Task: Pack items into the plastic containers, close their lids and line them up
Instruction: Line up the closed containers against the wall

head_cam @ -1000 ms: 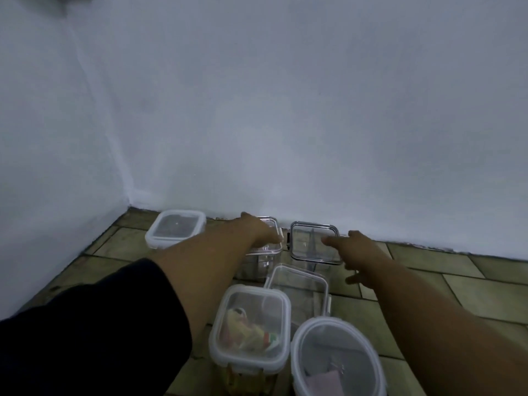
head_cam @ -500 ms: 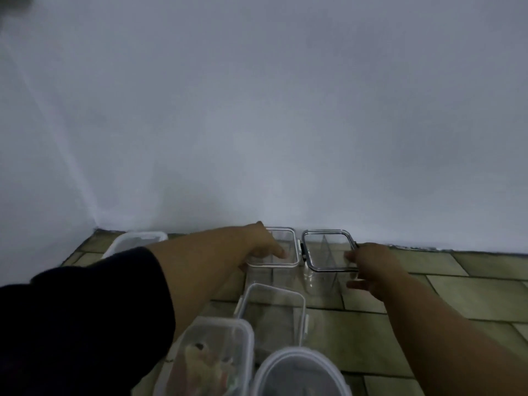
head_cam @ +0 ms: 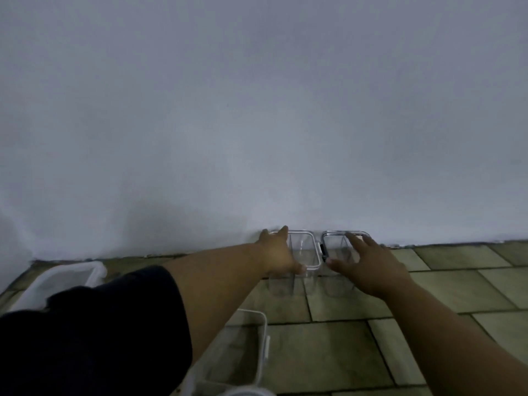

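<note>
Two clear lidded plastic containers stand side by side against the white wall. My left hand [head_cam: 278, 252] grips the left one, a white-rimmed container [head_cam: 307, 250], thumb on its front edge and fingers over its far left corner. My right hand [head_cam: 365, 264] lies spread over the dark-rimmed container [head_cam: 334, 241] on the right, thumb at its front left corner. Another clear container [head_cam: 251, 350] with a white lid sits nearer to me, partly behind my left sleeve. At the far left, a white-lidded container [head_cam: 68, 278] shows partly.
The floor [head_cam: 457, 281] is of greenish-brown tiles and meets the white wall [head_cam: 257, 110] just behind the two containers. Open floor lies to the right. A round white lid edge [head_cam: 248, 392] peeks in at the bottom.
The view has tilted up, so the nearer containers have dropped out of sight. Both far containers have slid back against the wall, and my right hand now covers the dark-rimmed lid.
</note>
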